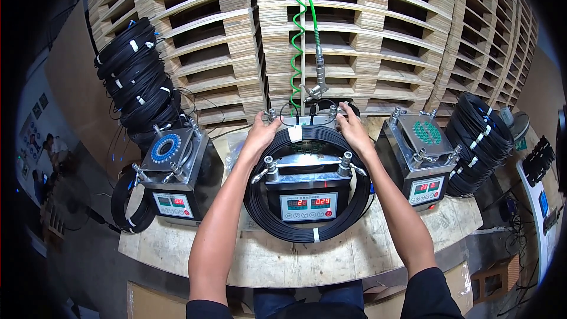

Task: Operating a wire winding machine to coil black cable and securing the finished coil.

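Note:
A metal polishing-type machine with a lit red number display stands in the middle of the bench. A large coil of black cable, tied with white tape, rings its front and rises toward its back. My left hand is closed at the rear left clamp, fingers around its side lever, which they mostly hide. At the rear right clamp my right hand is closed in the same way on the lever. Two front clamps stand upright with levers pointing outward. A thin cable loop arches between my hands.
Similar machines stand at left and right on the wooden bench. Black cable coils are stacked at far left and right. A green spiral air hose with a metal air gun hangs before wooden pallets.

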Demonstrator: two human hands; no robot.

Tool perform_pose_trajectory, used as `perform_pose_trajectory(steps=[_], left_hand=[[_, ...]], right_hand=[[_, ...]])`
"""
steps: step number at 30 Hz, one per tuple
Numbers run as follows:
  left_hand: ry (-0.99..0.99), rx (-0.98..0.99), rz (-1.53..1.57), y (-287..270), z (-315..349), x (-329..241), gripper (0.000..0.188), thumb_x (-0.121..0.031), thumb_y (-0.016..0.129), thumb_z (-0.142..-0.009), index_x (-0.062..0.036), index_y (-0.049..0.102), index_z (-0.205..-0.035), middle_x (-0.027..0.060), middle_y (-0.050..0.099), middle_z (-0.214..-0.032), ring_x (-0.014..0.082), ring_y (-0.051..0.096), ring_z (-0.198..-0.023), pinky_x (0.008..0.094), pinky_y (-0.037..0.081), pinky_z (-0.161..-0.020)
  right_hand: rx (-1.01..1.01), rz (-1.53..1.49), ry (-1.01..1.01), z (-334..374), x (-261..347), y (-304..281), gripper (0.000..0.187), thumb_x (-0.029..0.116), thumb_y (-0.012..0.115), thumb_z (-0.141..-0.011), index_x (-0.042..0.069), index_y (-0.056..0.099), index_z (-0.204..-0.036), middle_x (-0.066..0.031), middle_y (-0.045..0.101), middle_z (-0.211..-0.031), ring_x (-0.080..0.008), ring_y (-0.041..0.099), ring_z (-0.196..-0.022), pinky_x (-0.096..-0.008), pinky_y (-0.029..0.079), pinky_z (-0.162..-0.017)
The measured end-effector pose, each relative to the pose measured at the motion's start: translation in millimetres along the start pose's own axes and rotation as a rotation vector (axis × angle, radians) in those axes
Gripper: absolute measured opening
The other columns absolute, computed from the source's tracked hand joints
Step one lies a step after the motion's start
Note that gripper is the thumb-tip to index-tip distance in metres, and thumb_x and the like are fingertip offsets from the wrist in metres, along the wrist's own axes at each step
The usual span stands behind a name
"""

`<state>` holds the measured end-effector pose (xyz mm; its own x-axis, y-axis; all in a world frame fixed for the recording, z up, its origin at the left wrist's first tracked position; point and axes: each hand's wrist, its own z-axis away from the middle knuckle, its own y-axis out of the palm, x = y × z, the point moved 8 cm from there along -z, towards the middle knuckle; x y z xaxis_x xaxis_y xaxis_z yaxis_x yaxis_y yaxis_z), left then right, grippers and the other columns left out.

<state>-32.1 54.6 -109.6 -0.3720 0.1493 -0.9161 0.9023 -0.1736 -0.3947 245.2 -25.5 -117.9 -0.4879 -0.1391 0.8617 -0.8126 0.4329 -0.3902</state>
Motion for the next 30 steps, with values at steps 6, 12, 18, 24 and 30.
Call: perform_pose_trajectory(steps=[6,12,18,24,30], left_hand=[[-0.022,0.071,-0.014,4.8,8.6,-13.5,0.108,-0.060,0.071,-0.085,0.0033,0.021,-0.156,0.0335,0.042,-0.149,0.0379,0.043,-0.141,0.0415,0.036,-0.115],[-0.039,0.061,-0.047,8.3,3.5,-7.1,0.102,-0.069,0.055,-0.091,0.0012,0.022,-0.157,0.0337,0.042,-0.149,0.0393,0.041,-0.142,0.0404,0.032,-0.117],[-0.016,0.002,-0.028,9.0,-10.0,7.1,0.095,-0.064,0.052,-0.094,0.0018,0.023,-0.156,0.0344,0.043,-0.148,0.0411,0.039,-0.143,0.0411,0.031,-0.118],[0.001,0.022,-0.015,3.3,-16.2,18.7,0.095,-0.060,0.057,-0.094,0.0033,0.023,-0.156,0.0344,0.040,-0.150,0.0395,0.039,-0.143,0.0392,0.032,-0.117],[-0.017,0.106,0.054,16.4,-6.0,0.8,0.095,-0.062,0.055,-0.095,0.0037,0.022,-0.156,0.0329,0.040,-0.151,0.0375,0.037,-0.145,0.0396,0.030,-0.118]], right_hand=[[0.010,0.051,0.059,-2.4,-5.5,-1.5,0.057,0.042,0.047,-0.103,0.010,0.041,-0.150,-0.0285,0.059,-0.134,-0.0412,0.056,-0.128,-0.0411,0.041,-0.109],[-0.033,0.137,0.018,4.7,8.3,-7.7,0.055,0.042,0.046,-0.103,0.011,0.043,-0.148,-0.0271,0.059,-0.136,-0.0414,0.056,-0.128,-0.0426,0.042,-0.108],[0.021,0.035,0.040,-5.1,-11.6,-6.1,0.050,0.029,0.052,-0.101,0.013,0.044,-0.148,-0.0256,0.061,-0.133,-0.0376,0.060,-0.123,-0.0411,0.045,-0.104],[0.053,-0.074,0.084,-1.7,-5.2,3.6,0.051,0.032,0.052,-0.101,0.013,0.044,-0.148,-0.0251,0.062,-0.131,-0.0356,0.062,-0.121,-0.0398,0.046,-0.103],[-0.010,0.023,0.058,-2.3,-9.0,-6.4,0.058,0.042,0.050,-0.102,0.007,0.043,-0.148,-0.0261,0.060,-0.134,-0.0407,0.058,-0.125,-0.0412,0.043,-0.106]])
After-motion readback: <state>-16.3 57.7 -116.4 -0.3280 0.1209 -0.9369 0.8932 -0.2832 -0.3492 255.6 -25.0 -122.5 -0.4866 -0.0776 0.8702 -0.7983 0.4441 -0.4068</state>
